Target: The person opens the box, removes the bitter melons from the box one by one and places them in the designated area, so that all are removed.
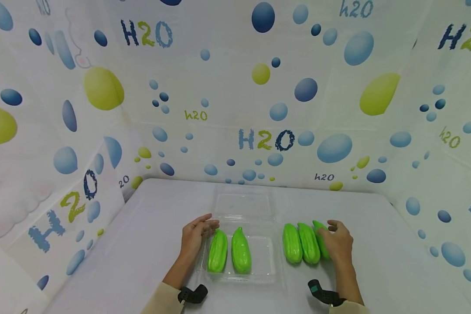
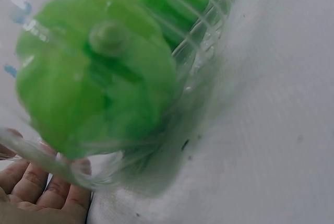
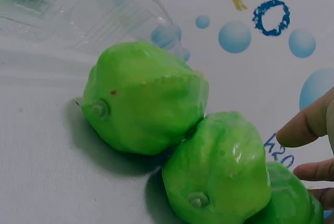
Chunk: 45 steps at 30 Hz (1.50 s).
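A clear plastic clamshell container [image 1: 264,257] lies unfolded on the table, its lid [image 1: 243,205] at the back. Two glossy green, ridged, cucumber-like vegetables stand lengthwise in its base, a left one [image 1: 217,252] and a middle one [image 1: 241,253]. My left hand [image 1: 196,233] is at the base's back left corner; its fingers [image 2: 34,182] lie against the clear rim in the left wrist view. Right of the container are three more such vegetables [image 1: 292,244] side by side. My right hand [image 1: 338,240] is over the rightmost one [image 3: 284,198], partly hiding it, its thumb and fingers spread apart.
The white table [image 1: 149,261] carries the container and the vegetables. Behind it hangs a sheet [image 1: 220,87] printed with blue and yellow-green drops. Black straps with camera mounts sit on both wrists, the left mount [image 1: 194,294] near the container's front corner.
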Tool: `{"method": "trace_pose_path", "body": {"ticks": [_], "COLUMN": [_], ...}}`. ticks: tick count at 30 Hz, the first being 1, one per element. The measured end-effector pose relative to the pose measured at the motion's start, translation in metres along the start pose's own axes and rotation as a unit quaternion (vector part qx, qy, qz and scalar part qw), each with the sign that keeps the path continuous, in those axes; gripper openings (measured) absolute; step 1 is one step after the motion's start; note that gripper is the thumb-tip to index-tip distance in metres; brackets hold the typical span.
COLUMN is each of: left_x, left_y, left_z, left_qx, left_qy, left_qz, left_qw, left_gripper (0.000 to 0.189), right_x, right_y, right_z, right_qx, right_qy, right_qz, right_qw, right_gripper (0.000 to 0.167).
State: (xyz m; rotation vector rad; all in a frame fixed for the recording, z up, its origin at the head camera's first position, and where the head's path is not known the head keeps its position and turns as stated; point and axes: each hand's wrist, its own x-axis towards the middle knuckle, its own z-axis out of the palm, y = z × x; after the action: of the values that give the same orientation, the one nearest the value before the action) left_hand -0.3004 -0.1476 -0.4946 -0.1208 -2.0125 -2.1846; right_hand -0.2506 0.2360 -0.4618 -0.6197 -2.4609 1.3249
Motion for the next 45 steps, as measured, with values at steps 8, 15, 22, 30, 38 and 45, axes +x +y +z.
{"method": "trace_pose_path", "body": {"ticks": [8, 15, 22, 30, 38, 45], "left_x": [0.0, 0.0, -0.002, -0.003, -0.003, -0.002], "left_y": [-0.001, 0.0, 0.0, 0.0, 0.001, 0.003], "left_z": [-0.001, -0.002, -0.002, -0.003, -0.002, -0.001], "left_qx": [-0.003, 0.002, 0.004, 0.007, 0.002, 0.006], "left_qy": [-0.001, -0.002, 0.001, -0.003, -0.002, -0.001], "left_qz": [-0.001, -0.003, -0.006, -0.005, -0.005, -0.004], "left_qw": [1.0, 1.0, 1.0, 1.0, 1.0, 1.0], "left_gripper": [0.036, 0.036, 0.036, 0.037, 0.037, 0.037], "right_x": [-0.006, -0.013, -0.023, -0.031, -0.043, -0.055], "right_y": [-0.015, -0.033, -0.047, -0.059, -0.075, -0.086], "right_z": [0.007, 0.019, 0.034, 0.05, 0.066, 0.075], "right_qx": [-0.074, -0.069, -0.048, -0.005, 0.014, 0.004], "right_qy": [0.048, 0.081, 0.05, 0.038, 0.012, -0.032], "right_qz": [-0.045, -0.114, -0.133, -0.186, -0.214, -0.199], "right_qw": [0.9951, 0.9877, 0.9887, 0.9818, 0.9767, 0.9795], "right_gripper": [0.057, 0.05, 0.048, 0.044, 0.041, 0.044]}}
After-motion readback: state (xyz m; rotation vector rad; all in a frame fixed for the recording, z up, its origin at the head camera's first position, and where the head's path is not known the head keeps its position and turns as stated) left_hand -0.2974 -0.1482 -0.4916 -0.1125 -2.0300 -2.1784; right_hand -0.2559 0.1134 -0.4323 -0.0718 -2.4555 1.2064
